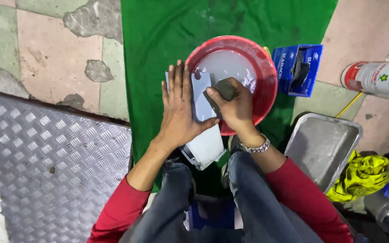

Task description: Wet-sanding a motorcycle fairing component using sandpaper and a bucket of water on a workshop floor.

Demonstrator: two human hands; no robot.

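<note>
At the centre of the frame a pale grey panel [202, 118], flat and smooth with a dull, wet-looking face and a small dark hole near its upper corner, lies slanted from the rim of a red basin [266, 85] down toward the person's knees; its lower end, just below centre, curves into a lighter, moulded edge. The left hand [178, 110] lies flat on the left side of the panel, palm down, fingers straight and close together, pointing toward the top of the frame, the thumb stretched across the panel's lower part. The right hand [233, 107], with a metal watch band at the wrist, is closed on a dark grey pad [223, 91] that looks like folded abrasive sheet, fingers curled over it and pressing it against the panel's right edge where the panel overlaps the basin. The basin holds cloudy, whitish water and stands on a green cloth [158, 54] that fills the upper middle of the frame. To the right of the basin, at upper right, a blue carton [289, 67] lies open with a dark item inside, and farther right a white and red cylinder [374, 77] lies on its side. A metal tray [325, 146] sits at right centre, a yellow rag [361, 175] just beside it. A chequered metal plate [55, 162] covers the lower left.
</note>
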